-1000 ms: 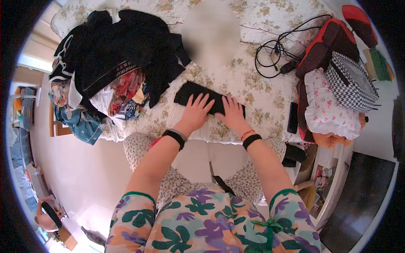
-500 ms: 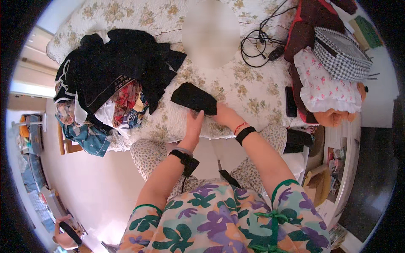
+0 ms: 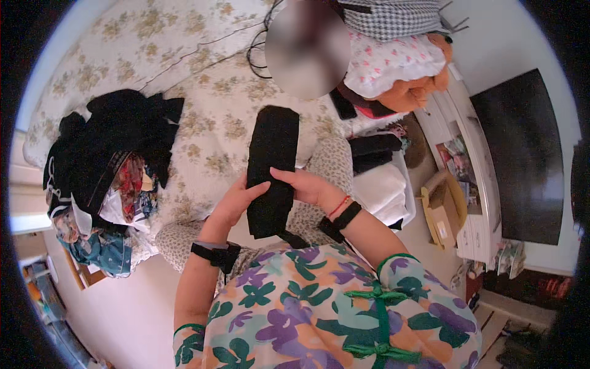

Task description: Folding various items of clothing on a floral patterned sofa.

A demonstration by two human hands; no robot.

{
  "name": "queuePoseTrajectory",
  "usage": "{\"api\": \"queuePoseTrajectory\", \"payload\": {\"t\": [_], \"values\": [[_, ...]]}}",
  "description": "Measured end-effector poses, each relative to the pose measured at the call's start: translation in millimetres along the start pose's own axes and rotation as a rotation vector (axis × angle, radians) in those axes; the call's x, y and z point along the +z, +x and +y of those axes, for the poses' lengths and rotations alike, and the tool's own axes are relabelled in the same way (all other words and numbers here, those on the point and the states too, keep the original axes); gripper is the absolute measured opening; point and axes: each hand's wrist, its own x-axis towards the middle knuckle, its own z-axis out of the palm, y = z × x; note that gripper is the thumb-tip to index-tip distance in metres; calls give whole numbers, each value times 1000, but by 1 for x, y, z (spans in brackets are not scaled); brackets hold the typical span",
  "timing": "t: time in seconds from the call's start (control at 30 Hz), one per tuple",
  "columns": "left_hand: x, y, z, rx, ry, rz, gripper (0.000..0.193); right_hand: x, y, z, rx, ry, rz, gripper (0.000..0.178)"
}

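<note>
A black cloth folded into a long, narrow bundle (image 3: 273,141) is held over my lap, one end toward the bed and the other close to my shirt. My left hand (image 3: 232,202) grips its left edge, the thumb lying across the top face. From the right side my right hand (image 3: 307,186) clasps it too, with its thumb on top. The other fingers of both hands are mostly hidden behind the cloth.
A heap of black and patterned clothes (image 3: 132,138) lies at the left of the flowered quilt (image 3: 212,117). To my right stands a white bin (image 3: 408,203) with folded black and white cloths. Beyond it are a ruffled pillow (image 3: 393,64) and a checked bag (image 3: 393,18).
The view has swung to the right, bringing the bin into fuller sight. The black bundle has come toward my body and turned from crosswise to lengthwise, still between both hands.
</note>
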Motion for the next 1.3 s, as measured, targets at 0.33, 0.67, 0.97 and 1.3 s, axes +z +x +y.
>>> {"api": "queuePoseTrajectory", "payload": {"t": [0.33, 0.67, 0.97, 1.3], "values": [[-68, -21, -3, 229, 36, 315, 36, -142, -106, -38, -775, -137, 929, 42], [-157, -69, -30, 343, -230, 653, 31, -306, -139, 24, -502, 23, 1098, 15], [-217, -87, -42, 232, -120, 834, 34, -68, 92, -9, -407, -650, 276, 32], [-314, -84, 17, 531, 974, 1193, 20, -26, 216, 70, -25, -1207, 25, 27]]}}
